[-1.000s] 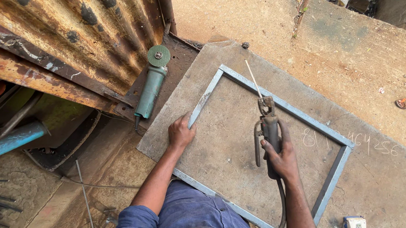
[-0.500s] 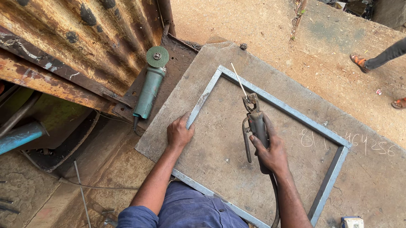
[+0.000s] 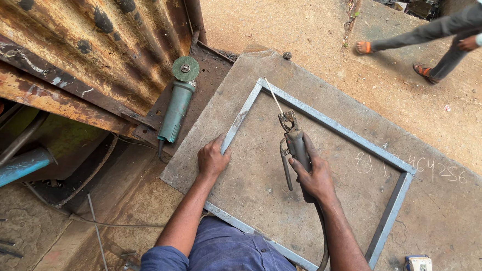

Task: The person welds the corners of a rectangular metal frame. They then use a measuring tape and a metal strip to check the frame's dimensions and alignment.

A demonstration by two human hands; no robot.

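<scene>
With your left hand (image 3: 212,160) pressed flat on the metal frame (image 3: 329,126) lying on the concrete slab (image 3: 456,218) and your right hand (image 3: 316,175) wrapped round the electrode holder (image 3: 295,144), a slipping rod (image 3: 273,96) could burn those bare fingers.

Dull grey metal frame (image 3: 329,123) on a rough, matt concrete slab (image 3: 456,218). Rusty corrugated sheet (image 3: 86,39) at the slab's left edge; the grinder (image 3: 176,107) looks like worn green plastic, its disc gritty.
</scene>
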